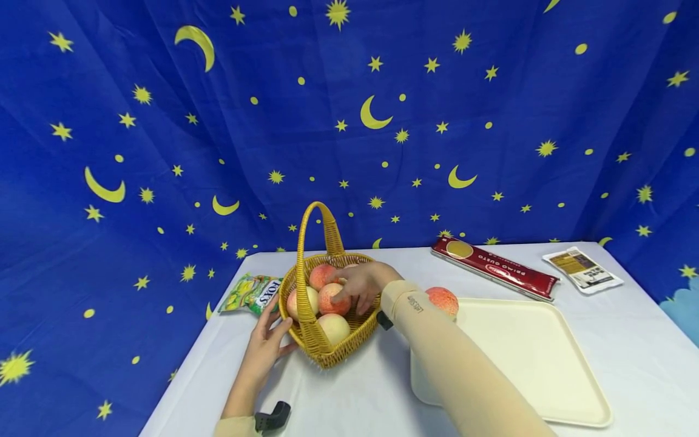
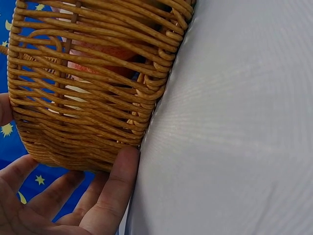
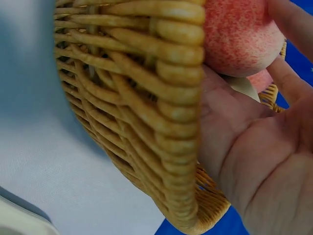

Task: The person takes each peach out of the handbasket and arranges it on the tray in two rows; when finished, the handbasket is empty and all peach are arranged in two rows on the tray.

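The peach (image 1: 329,302) is sitting inside a wicker basket (image 1: 349,350), and the right hand (image 1: 364,282) is resting curved fingers over it; I'm seeing a grasp, though I can't tell how firm. To me it is looking light, smoothly rounded and fairly stiff, maybe prone to bruising, so I'm favouring a gentle hold round its widest part, thumb opposite fingers. More peaches (image 1: 334,329) are lying about it. The left hand (image 1: 263,347) is touching the basket's left wall with spread fingers, gripping nothing. Just beyond, a snack bag (image 1: 248,292) is lying. Rightward, a cream tray (image 1: 524,352) is resting on the white surface (image 1: 327,406), another peach (image 1: 443,299) showing at its far left corner; a red packet (image 1: 494,267) and a sachet (image 1: 583,270) are lying farther off.
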### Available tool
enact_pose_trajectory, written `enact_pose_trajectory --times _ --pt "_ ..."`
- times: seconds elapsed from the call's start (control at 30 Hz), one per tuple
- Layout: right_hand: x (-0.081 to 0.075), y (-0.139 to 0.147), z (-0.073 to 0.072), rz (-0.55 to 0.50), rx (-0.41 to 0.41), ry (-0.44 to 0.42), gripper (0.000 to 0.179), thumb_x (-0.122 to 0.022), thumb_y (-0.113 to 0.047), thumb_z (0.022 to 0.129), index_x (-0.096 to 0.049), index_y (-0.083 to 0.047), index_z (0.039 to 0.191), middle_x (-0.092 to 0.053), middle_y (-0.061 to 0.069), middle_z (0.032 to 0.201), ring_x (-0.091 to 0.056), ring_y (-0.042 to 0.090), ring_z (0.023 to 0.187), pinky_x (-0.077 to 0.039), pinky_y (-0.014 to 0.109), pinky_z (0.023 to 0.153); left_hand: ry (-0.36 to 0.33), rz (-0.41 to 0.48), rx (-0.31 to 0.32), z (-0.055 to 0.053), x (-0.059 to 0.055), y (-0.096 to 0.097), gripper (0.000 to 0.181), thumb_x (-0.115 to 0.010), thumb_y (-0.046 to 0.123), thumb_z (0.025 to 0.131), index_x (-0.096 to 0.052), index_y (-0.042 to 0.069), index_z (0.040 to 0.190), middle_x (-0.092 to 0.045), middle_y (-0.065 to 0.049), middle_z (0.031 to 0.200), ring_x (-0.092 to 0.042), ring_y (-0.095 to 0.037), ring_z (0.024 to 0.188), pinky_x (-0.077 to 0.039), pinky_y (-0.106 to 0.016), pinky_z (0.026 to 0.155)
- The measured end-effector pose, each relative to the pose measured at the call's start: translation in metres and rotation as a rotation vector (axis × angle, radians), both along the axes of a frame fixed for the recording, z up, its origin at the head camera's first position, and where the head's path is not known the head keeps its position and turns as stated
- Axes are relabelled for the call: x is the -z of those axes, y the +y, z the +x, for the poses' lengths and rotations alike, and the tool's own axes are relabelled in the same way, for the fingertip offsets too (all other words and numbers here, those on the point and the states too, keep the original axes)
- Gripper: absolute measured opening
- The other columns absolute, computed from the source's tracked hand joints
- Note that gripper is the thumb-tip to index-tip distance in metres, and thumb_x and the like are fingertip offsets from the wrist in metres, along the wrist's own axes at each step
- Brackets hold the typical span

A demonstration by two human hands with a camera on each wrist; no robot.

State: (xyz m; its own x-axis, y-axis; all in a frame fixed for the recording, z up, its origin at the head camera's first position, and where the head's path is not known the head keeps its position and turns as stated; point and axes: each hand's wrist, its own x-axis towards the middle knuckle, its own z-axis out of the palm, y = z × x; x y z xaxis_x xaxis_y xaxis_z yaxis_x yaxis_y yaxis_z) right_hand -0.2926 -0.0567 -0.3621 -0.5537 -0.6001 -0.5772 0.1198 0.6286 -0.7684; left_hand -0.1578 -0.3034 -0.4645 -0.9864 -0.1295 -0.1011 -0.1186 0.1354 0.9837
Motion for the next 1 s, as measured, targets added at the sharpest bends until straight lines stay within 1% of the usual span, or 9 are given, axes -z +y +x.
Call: enact_pose_trajectory --times 0.03,0.13,0.3,0.37,0.57,0.8,0.87,1.0 --pt "0.0 0.0 0.0 0.004 0.0 0.012 0.07 -0.066 -0.022 0.108 -0.033 -0.026 0.17 -0.033 0.023 0.171 -0.067 0.051 0.125 -0.062 0.055 0.108 0.0 -0.002 0.0 0.0 0.0 0.0 0.073 -0.058 0.028 0.113 -0.017 0.037 0.173 -0.026 -0.022 0.173 -0.045 -0.047 0.151 -0.064 -0.052 0.104" --pt "0.001 -0.001 0.0 0.008 -0.002 0.039 0.069 -0.068 -0.021 0.107 -0.037 -0.025 0.168 -0.032 0.02 0.172 -0.071 0.048 0.12 -0.063 0.053 0.106 0.0 -0.004 0.0 0.0 0.0 0.0 0.073 -0.058 0.029 0.113 -0.016 0.037 0.173 -0.025 -0.022 0.174 -0.045 -0.047 0.151 -0.064 -0.052 0.104" --pt "0.002 -0.001 -0.001 -0.005 -0.026 0.073 0.056 -0.07 -0.019 0.106 -0.048 -0.023 0.157 -0.044 0.024 0.162 -0.074 0.046 0.117 -0.064 0.053 0.104 -0.002 -0.001 -0.003 0.0 0.0 0.0 0.074 -0.058 0.029 0.113 -0.017 0.037 0.173 -0.026 -0.022 0.173 -0.045 -0.047 0.151 -0.064 -0.052 0.104" --pt "0.003 -0.001 -0.002 -0.017 -0.039 0.086 0.05 -0.07 -0.017 0.106 -0.05 -0.022 0.151 -0.045 0.023 0.16 -0.074 0.047 0.116 -0.064 0.054 0.104 -0.002 -0.002 -0.004 0.0 0.0 0.0 0.074 -0.058 0.029 0.113 -0.017 0.036 0.173 -0.026 -0.022 0.173 -0.046 -0.046 0.151 -0.064 -0.052 0.104" --pt "0.004 0.003 -0.003 -0.046 -0.067 0.114 0.047 -0.071 -0.015 0.104 -0.051 -0.02 0.146 -0.045 0.022 0.159 -0.075 0.048 0.113 -0.065 0.054 0.102 0.001 -0.005 -0.005 0.0 0.0 0.001 0.074 -0.058 0.029 0.113 -0.017 0.035 0.173 -0.027 -0.022 0.173 -0.046 -0.046 0.15 -0.065 -0.051 0.102" --pt "0.002 0.01 -0.004 -0.068 -0.097 0.142 0.05 -0.072 -0.016 0.104 -0.05 -0.021 0.149 -0.048 0.022 0.157 -0.076 0.047 0.11 -0.065 0.054 0.101 -0.003 -0.004 -0.002 0.0 -0.001 0.001 0.073 -0.058 0.03 0.113 -0.017 0.037 0.173 -0.027 -0.021 0.173 -0.047 -0.045 0.15 -0.065 -0.05 0.102" --pt "0.002 0.012 -0.005 -0.074 -0.107 0.142 0.051 -0.071 -0.015 0.105 -0.049 -0.022 0.15 -0.05 0.023 0.155 -0.075 0.047 0.111 -0.064 0.054 0.102 -0.004 -0.004 -0.002 0.001 -0.001 0.001 0.073 -0.058 0.03 0.113 -0.017 0.037 0.173 -0.027 -0.02 0.173 -0.046 -0.045 0.15 -0.065 -0.051 0.103" --pt "0.0 0.017 -0.008 -0.08 -0.13 0.146 0.047 -0.07 -0.016 0.105 -0.05 -0.022 0.146 -0.052 0.022 0.153 -0.075 0.047 0.114 -0.064 0.054 0.104 -0.002 -0.008 -0.001 0.001 -0.001 0.001 0.073 -0.058 0.031 0.113 -0.017 0.037 0.173 -0.027 -0.021 0.174 -0.046 -0.046 0.151 -0.064 -0.051 0.103"
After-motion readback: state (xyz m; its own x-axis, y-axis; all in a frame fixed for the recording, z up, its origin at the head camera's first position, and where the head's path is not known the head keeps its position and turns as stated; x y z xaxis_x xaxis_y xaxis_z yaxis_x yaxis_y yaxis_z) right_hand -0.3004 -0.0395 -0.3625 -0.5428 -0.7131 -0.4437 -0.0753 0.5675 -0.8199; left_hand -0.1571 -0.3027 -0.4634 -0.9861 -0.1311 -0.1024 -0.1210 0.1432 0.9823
